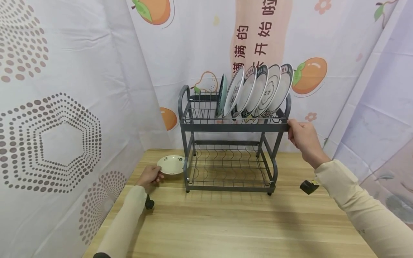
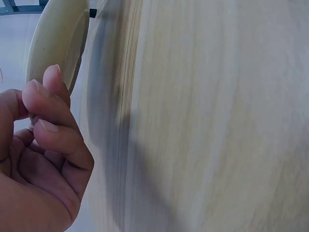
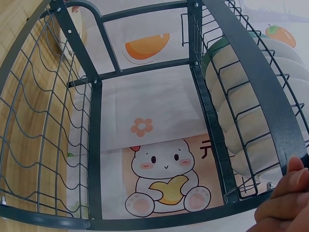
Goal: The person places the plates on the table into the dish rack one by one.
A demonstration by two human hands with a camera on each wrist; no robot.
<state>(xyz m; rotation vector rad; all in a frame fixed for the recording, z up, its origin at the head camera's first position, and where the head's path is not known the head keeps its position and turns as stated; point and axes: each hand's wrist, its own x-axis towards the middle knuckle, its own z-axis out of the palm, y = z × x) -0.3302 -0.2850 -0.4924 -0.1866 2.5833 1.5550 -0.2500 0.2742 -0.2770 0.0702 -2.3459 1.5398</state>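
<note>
My left hand (image 1: 151, 175) pinches the near-left rim of a white plate (image 1: 171, 165), left of the dish rack. In the left wrist view, the plate (image 2: 58, 41) shows its pale underside, tilted in the fingers (image 2: 55, 104). My right hand (image 1: 304, 138) grips the right front corner of the upper tier of a dark grey two-tier dish rack (image 1: 233, 127). Several patterned white plates (image 1: 258, 93) and one green plate (image 1: 221, 95) stand on edge in the upper tier, toward its right side. The right wrist view shows the right fingers (image 3: 285, 203) at the rack's frame (image 3: 270, 116).
The rack stands on a wooden table (image 1: 226, 222), its lower wire shelf (image 1: 229, 168) holding nothing visible. A printed curtain (image 1: 193, 43) hangs close behind the rack, and another patterned curtain (image 1: 64, 136) hangs along the left. Upper slots at the left hold no plates.
</note>
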